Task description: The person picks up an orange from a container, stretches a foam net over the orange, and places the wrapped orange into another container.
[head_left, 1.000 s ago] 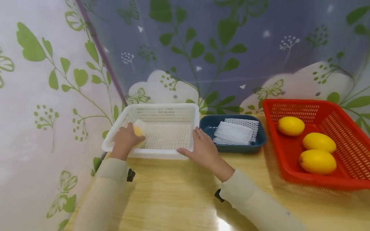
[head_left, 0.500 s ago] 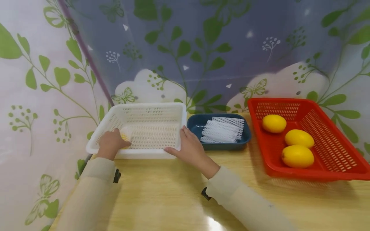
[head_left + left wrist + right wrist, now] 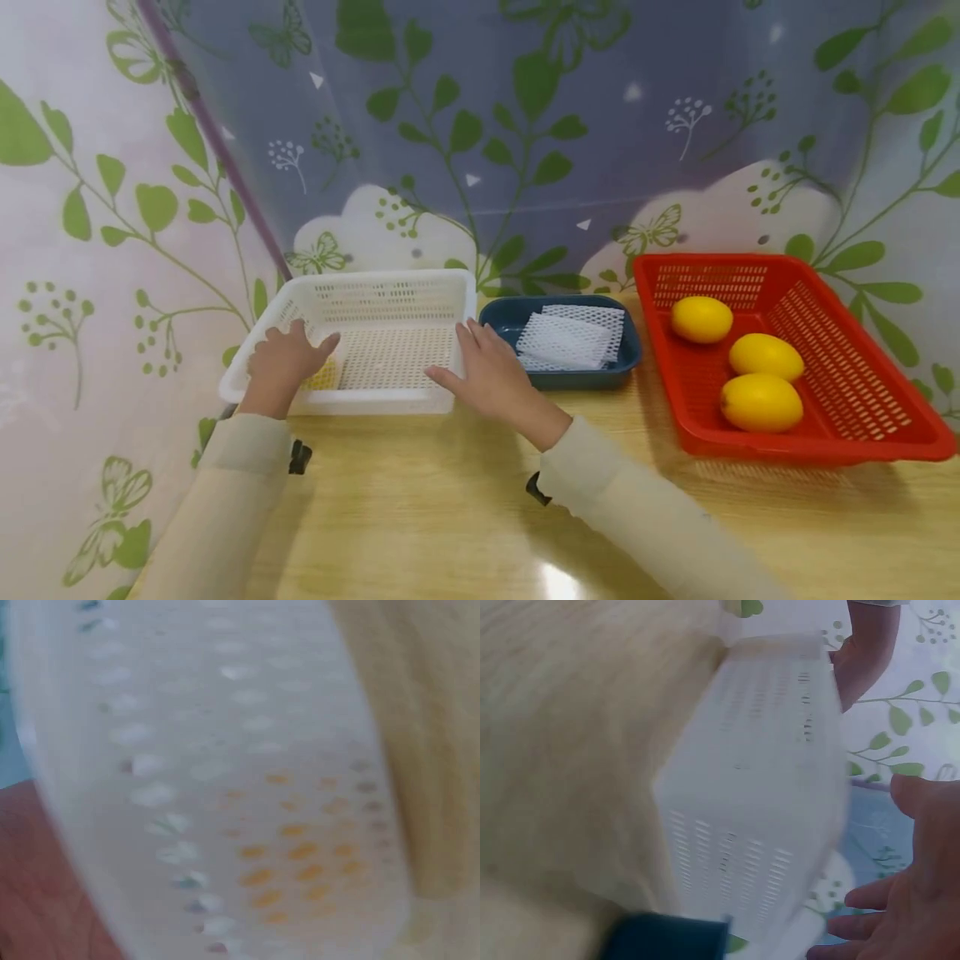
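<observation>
In the head view, a white plastic basket [image 3: 375,402] stands at the left of the table. Inside its left end lies a lemon in a white foam net [image 3: 324,377], partly hidden by my left hand [image 3: 283,362]. That hand is over the lemon with its fingers spread and holds nothing. The left wrist view shows yellow of the lemon [image 3: 304,851] through the slots of the basket wall. My right hand [image 3: 495,375] is at the basket's right rim, fingers extended and thumb apart. From the right wrist, the right hand [image 3: 930,870] appears with an empty palm beside the basket [image 3: 757,802].
A dark blue tray [image 3: 581,381] with white foam nets [image 3: 566,337] sits just right of the white basket. Farther right, a red basket [image 3: 817,447] holds three lemons [image 3: 761,402]. A patterned curtain [image 3: 465,133] rises behind, and another side hangs at the left.
My left hand has let go of the netted lemon and risen slightly, fingers spreading. The right hand has loosened from the basket's rim. The head view has shifted right.
</observation>
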Demonstrator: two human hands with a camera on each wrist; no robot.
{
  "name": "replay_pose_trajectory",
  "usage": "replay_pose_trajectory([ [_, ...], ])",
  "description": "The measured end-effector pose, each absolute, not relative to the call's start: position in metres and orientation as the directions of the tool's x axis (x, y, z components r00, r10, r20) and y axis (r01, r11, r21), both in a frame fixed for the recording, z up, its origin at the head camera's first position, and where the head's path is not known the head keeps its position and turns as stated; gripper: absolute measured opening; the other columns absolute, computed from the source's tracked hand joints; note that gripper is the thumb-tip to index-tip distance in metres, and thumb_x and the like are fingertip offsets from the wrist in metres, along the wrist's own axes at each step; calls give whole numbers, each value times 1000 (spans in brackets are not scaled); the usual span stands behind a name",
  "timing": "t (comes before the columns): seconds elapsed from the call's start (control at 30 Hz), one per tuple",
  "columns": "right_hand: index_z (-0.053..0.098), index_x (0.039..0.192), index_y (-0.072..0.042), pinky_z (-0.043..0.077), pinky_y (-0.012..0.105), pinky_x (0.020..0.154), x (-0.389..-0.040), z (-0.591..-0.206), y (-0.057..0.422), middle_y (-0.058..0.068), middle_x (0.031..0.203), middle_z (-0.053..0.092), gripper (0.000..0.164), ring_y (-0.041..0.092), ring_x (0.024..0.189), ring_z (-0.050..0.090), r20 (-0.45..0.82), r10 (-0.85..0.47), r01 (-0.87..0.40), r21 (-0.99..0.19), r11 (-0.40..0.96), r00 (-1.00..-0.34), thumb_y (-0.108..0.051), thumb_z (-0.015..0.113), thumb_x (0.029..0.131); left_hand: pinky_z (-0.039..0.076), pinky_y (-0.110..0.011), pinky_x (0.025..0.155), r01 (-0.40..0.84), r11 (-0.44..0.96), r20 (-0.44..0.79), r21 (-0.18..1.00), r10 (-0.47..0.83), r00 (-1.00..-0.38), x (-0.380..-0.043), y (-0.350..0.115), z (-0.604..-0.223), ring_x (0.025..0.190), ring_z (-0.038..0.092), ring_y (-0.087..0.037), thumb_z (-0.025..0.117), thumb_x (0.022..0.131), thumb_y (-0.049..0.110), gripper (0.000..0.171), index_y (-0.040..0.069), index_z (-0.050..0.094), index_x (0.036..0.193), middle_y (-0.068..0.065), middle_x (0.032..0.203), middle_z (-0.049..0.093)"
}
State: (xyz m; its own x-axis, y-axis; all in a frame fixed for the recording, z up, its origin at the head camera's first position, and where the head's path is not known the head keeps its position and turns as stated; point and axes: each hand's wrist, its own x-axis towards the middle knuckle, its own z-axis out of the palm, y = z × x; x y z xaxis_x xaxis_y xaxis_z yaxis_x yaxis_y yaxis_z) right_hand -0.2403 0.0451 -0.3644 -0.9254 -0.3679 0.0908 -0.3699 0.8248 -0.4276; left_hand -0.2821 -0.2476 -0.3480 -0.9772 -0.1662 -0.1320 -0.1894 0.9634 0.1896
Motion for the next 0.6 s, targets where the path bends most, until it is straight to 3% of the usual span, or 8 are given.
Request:
replay_pose_trajectory([
  [0.13, 25, 153, -6, 24, 51, 114, -232, -335, 66, 17, 157, 25, 82, 35, 145, 19, 81, -392, -392, -378, 838, -916, -61, 45, 95, 28, -76, 92, -146, 955, -33, 258, -142, -989, -276, -229, -328, 126, 24, -63, 25, 99, 62, 82, 2, 16, 152, -41, 146, 16],
  [0.37, 22, 154, -9, 26, 54, 113, -222, -279, 125, 18, 157, 22, 78, 37, 142, 24, 65, -380, -382, -298, 875, -923, -57, 45, 97, 26, -75, 97, 77, 959, 119, 273, 46, -992, -244, -171, -282, 137, 18, -55, 29, 99, 61, 76, 16, 9, 157, -30, 156, 4],
  [0.6, 22, 154, -6, 27, 64, 107, -220, -258, 198, 24, 154, 24, 68, 47, 137, 29, 51, -332, -334, -255, 907, -942, -47, 40, 102, 19, -67, 109, 289, 900, 116, 325, 266, -957, -223, -98, -277, 142, 18, -47, 37, 100, 57, 72, 30, 2, 157, -20, 161, -4],
])
